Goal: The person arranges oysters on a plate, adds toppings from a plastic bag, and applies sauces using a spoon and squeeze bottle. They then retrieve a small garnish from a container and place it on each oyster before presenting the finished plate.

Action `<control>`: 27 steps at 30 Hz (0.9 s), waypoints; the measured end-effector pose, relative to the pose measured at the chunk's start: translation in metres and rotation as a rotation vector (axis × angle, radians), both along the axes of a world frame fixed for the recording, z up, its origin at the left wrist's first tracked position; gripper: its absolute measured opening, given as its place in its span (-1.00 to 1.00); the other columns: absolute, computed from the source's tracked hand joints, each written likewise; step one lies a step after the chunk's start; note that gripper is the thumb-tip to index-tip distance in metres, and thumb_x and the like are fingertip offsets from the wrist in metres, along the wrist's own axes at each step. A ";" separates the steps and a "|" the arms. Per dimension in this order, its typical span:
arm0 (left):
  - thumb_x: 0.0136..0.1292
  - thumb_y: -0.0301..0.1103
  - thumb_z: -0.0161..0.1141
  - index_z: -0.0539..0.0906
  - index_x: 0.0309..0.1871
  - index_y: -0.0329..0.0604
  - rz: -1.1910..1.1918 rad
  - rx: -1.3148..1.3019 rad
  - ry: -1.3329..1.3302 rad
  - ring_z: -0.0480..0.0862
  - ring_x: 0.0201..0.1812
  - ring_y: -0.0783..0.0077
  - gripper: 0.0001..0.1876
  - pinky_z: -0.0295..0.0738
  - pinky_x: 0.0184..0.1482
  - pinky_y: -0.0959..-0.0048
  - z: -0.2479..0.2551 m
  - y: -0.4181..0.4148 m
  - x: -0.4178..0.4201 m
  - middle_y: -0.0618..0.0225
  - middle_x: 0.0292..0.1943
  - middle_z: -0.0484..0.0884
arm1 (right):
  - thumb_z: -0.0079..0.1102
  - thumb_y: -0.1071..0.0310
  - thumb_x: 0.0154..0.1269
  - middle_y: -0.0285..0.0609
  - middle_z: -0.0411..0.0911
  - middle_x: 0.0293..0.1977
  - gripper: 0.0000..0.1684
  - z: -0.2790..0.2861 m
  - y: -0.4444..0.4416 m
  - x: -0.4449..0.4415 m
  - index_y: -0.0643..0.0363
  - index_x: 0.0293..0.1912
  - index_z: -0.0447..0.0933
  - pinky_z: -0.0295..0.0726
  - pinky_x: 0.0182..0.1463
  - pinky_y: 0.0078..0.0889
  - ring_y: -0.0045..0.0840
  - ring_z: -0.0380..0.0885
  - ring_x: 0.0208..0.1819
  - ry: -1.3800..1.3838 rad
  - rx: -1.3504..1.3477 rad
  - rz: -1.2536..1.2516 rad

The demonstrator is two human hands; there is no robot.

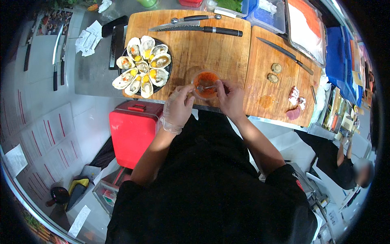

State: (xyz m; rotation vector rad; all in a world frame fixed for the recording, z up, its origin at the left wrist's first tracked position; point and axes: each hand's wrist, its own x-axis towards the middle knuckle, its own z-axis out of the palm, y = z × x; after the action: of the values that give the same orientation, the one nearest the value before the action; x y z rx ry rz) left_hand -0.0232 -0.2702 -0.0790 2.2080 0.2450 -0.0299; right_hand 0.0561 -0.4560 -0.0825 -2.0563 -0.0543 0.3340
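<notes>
My left hand (179, 106), in a clear plastic glove, grips the left rim of a round clear tub (206, 97) of orange-red roe at the near edge of a wooden cutting board (189, 58). Between the thumb and fingers of my right hand (230, 96) is the handle of a small metal spoon (201, 88), its bowl inside the tub. Left of the tub, a round dark plate (169, 50) bears several opened oysters (160, 61); yellow dabs lie on many, orange roe on a few. Behind lie a large kitchen knife (195, 28) and a double-ended melon baller (196, 18).
A second cutting board (259, 61) at right holds a knife (285, 53), two small round pieces of food and pieces of octopus (294, 95). Food containers (268, 15) line the back. A red case (135, 134) stands below at left. A co-worker (338, 164) is at far right.
</notes>
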 end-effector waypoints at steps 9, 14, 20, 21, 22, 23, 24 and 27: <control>0.20 -0.44 0.46 0.54 0.33 -0.15 0.043 -0.032 -0.032 0.76 -0.10 0.18 -0.40 0.65 0.00 0.27 -0.004 -0.002 0.001 0.16 -0.10 0.73 | 0.23 0.31 0.49 0.10 0.69 -0.42 -0.74 0.010 0.004 0.000 0.33 -0.14 0.71 0.60 -0.37 -0.27 -0.20 0.70 -0.45 -0.214 -0.137 0.104; 0.21 -0.42 0.46 0.48 0.38 -0.18 0.022 -0.034 0.015 0.76 -0.08 0.17 -0.35 0.65 0.02 0.27 -0.006 0.001 0.003 0.14 -0.10 0.74 | 0.20 0.32 0.53 -0.06 0.74 -0.42 -0.73 -0.002 0.007 -0.011 0.37 -0.10 0.70 0.59 -0.37 -0.44 -0.54 0.65 -0.48 -0.124 -0.033 0.021; 0.24 -0.37 0.44 0.47 0.37 -0.20 0.015 -0.066 0.026 0.76 -0.07 0.15 -0.37 0.65 0.04 0.25 -0.002 0.010 -0.007 0.14 -0.10 0.74 | 0.12 0.28 0.60 -0.21 0.71 -0.43 -0.68 -0.008 -0.006 -0.002 0.34 -0.16 0.70 0.44 -0.46 -0.64 -0.74 0.51 -0.53 0.195 0.249 -0.215; 0.25 -0.36 0.44 0.48 0.36 -0.20 0.015 -0.057 0.021 0.76 -0.06 0.15 -0.38 0.64 0.04 0.25 0.002 0.015 -0.010 0.15 -0.10 0.74 | 0.13 0.27 0.60 -0.23 0.70 -0.43 -0.68 -0.002 -0.005 0.000 0.33 -0.16 0.70 0.42 -0.47 -0.65 -0.75 0.50 -0.54 0.229 0.289 -0.230; 0.24 -0.34 0.44 0.51 0.34 -0.19 0.013 -0.054 0.000 0.75 -0.09 0.15 -0.40 0.64 0.01 0.25 0.011 0.022 -0.015 0.17 -0.11 0.73 | 0.13 0.26 0.60 -0.24 0.70 -0.43 -0.69 0.014 0.000 0.003 0.31 -0.15 0.70 0.41 -0.47 -0.66 -0.76 0.50 -0.54 0.263 0.329 -0.244; 0.24 -0.32 0.44 0.53 0.32 -0.18 0.013 -0.050 -0.021 0.73 -0.11 0.14 -0.42 0.63 -0.03 0.24 0.024 0.029 -0.022 0.19 -0.13 0.72 | 0.13 0.26 0.60 -0.25 0.69 -0.43 -0.69 0.027 0.004 0.006 0.29 -0.15 0.70 0.39 -0.48 -0.67 -0.77 0.49 -0.54 0.297 0.369 -0.257; 0.23 -0.30 0.44 0.55 0.29 -0.16 0.012 -0.037 -0.044 0.72 -0.14 0.14 -0.44 0.62 -0.06 0.23 0.035 0.040 -0.028 0.22 -0.14 0.71 | 0.14 0.24 0.60 -0.28 0.69 -0.43 -0.70 0.033 0.007 0.007 0.27 -0.14 0.70 0.35 -0.47 -0.70 -0.79 0.48 -0.53 0.252 0.307 -0.220; 0.24 -0.30 0.44 0.58 0.26 -0.17 0.042 -0.080 -0.011 0.70 -0.20 0.15 -0.48 0.61 -0.12 0.26 0.068 0.077 -0.042 0.23 -0.18 0.70 | 0.12 0.30 0.59 -0.29 0.67 -0.48 -0.69 0.065 0.050 0.006 0.31 -0.21 0.71 0.38 -0.46 -0.65 -0.78 0.47 -0.54 0.160 0.362 -0.216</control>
State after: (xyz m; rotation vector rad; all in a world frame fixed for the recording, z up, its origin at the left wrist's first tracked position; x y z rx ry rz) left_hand -0.0654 -0.1936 -0.0113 2.1220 0.2796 -0.0047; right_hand 0.0626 -0.4057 -0.0174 -1.6538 0.1909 0.3267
